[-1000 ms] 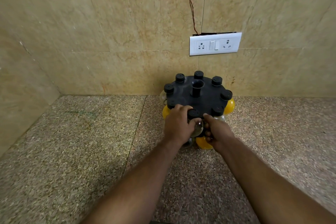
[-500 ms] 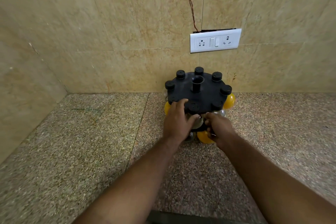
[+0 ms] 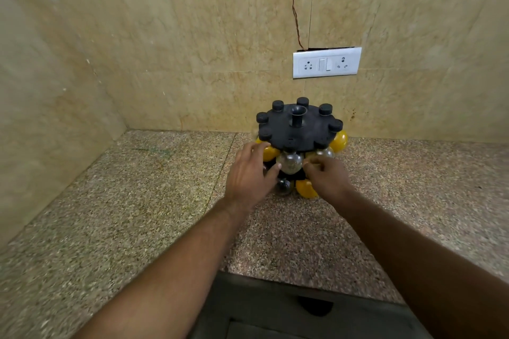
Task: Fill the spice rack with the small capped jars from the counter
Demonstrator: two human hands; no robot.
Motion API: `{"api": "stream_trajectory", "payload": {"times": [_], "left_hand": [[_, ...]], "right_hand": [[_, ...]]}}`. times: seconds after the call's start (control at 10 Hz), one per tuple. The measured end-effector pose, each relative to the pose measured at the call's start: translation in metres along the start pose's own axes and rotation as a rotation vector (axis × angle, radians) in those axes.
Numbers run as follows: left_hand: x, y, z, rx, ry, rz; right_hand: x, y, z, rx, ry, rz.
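The round black spice rack (image 3: 298, 132) stands on the counter against the back wall, with black-capped jars (image 3: 325, 109) around its top rim. Yellow jars (image 3: 339, 140) and clear ones hang below the rim. A clear round jar (image 3: 289, 164) sits in the front slot under the rim. My left hand (image 3: 249, 175) is beside its left side with fingers spread and the thumb tip at the glass. My right hand (image 3: 327, 177) has curled fingertips pinched against the jar's right side. Lower jars, a clear jar (image 3: 283, 187) and a yellow jar (image 3: 305, 188), show between my hands.
The speckled granite counter (image 3: 137, 201) meets tiled walls at the back and left. A white socket and switch plate (image 3: 326, 62) with a hanging wire is on the wall above the rack. The counter's front edge (image 3: 275, 276) drops to a dark floor.
Both hands have slid down from the rack's top rim to the clear jar's sides. The left hand's fingers have spread. The view has pulled back and tilted, showing the counter's front edge.
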State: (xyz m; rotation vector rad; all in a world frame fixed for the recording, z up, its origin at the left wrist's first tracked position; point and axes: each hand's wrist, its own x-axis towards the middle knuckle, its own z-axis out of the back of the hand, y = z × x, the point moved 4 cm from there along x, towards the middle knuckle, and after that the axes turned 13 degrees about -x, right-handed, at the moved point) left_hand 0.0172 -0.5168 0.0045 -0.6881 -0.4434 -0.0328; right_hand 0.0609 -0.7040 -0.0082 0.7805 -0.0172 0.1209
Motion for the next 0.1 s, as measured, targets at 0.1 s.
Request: {"api": "stream_trajectory", "payload": {"times": [0.1], "left_hand": [[-0.0076,-0.0144,0.0170,0.089,-0.012,-0.063]], "right_hand": [[-0.0196,0.0122,0.0127,-0.102,-0.049,0.081]]}}
